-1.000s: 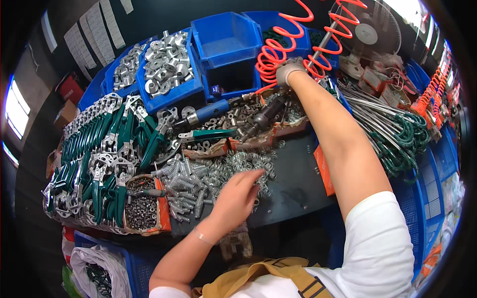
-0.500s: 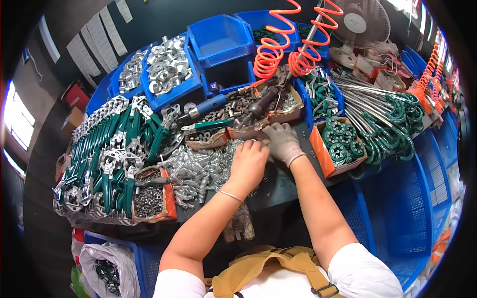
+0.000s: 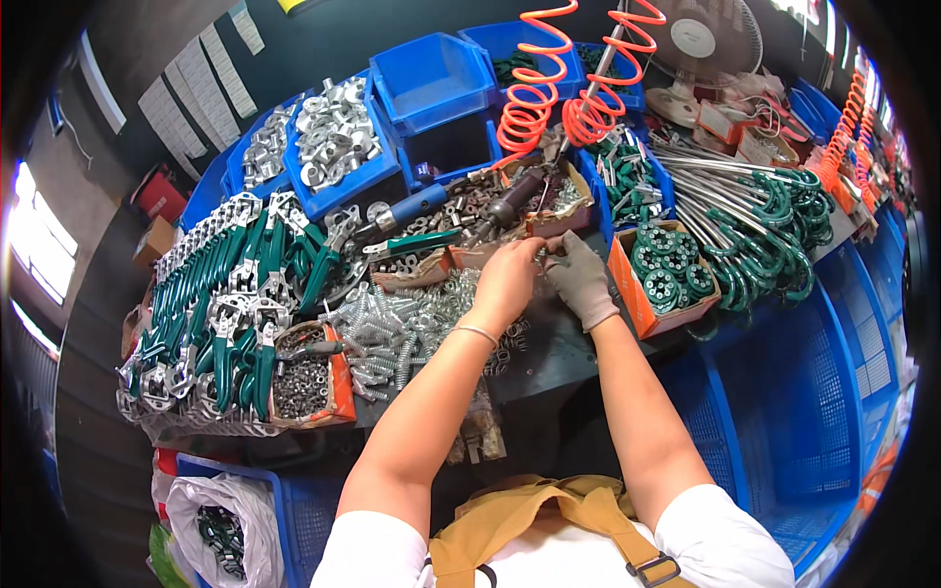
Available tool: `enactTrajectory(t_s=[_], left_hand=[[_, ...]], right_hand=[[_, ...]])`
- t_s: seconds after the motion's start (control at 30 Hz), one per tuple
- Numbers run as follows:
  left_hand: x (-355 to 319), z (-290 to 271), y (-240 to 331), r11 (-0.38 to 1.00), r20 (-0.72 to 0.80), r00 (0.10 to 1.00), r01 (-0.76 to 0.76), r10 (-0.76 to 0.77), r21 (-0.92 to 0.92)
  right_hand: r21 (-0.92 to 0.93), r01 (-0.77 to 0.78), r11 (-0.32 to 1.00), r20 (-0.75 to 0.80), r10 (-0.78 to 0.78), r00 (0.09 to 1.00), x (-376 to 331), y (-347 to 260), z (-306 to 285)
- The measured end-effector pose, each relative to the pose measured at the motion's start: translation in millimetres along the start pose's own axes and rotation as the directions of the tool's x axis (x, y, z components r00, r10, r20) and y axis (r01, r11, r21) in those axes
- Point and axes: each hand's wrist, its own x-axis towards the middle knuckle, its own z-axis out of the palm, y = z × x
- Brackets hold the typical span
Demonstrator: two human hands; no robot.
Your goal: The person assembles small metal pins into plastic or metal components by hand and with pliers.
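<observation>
My bare left hand (image 3: 507,279) and my gloved right hand (image 3: 580,279) meet fingertip to fingertip over the middle of the dark workbench (image 3: 559,343). Both pinch a small metal part between them; it is too small to make out. Just left of and below the hands lies a heap of silver screws and springs (image 3: 407,323). A brown cardboard tray of dark metal fittings (image 3: 490,211) sits right behind the hands.
Rows of green-handled clamps (image 3: 230,294) fill the left. An orange box of nuts (image 3: 304,377) stands front left, an orange box of green knobs (image 3: 667,274) at the right. Blue bins (image 3: 431,88), orange coiled hoses (image 3: 534,98), green hooked rods (image 3: 765,211) and a fan (image 3: 706,44) stand behind.
My right hand came back from the far coiled hoses to the bench centre. My left hand moved up from the screw heap to meet it; both now hold a small part.
</observation>
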Motion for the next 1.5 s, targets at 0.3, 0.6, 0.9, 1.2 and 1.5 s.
enactTrajectory(t_s=[0.3,0.6,0.9,1.2,1.5], left_hand=[[17.4,16.9,-15.3,0.999,0.039,0.999,0.03,-0.029,-0.022],[26.2,29.8,-7.6,0.932,0.246,0.954,0.079,-0.174,0.354],[33.3,26.3,3.3,0.795,0.367,0.888,-0.003,-0.277,0.607],[41.0,20.8,-11.9,0.957,0.179,0.963,0.156,-0.203,0.246],[39.1,14.1,-4.8,0.356,0.477,0.84,0.541,-0.258,-0.762]], right_hand=[[-0.222,-0.024,0.975,-0.121,-0.003,0.993,-5.1,10.9,-10.3],[-0.646,-0.018,0.763,0.206,0.197,0.958,-4.6,2.9,-10.2],[-0.409,0.042,0.911,0.089,-0.007,0.996,-7.7,13.8,-10.4],[-0.59,0.173,0.788,0.279,-0.002,0.96,-56.2,-17.1,-26.3],[0.396,-0.216,0.892,-0.006,0.237,0.971,-9.4,-2.9,-14.6]])
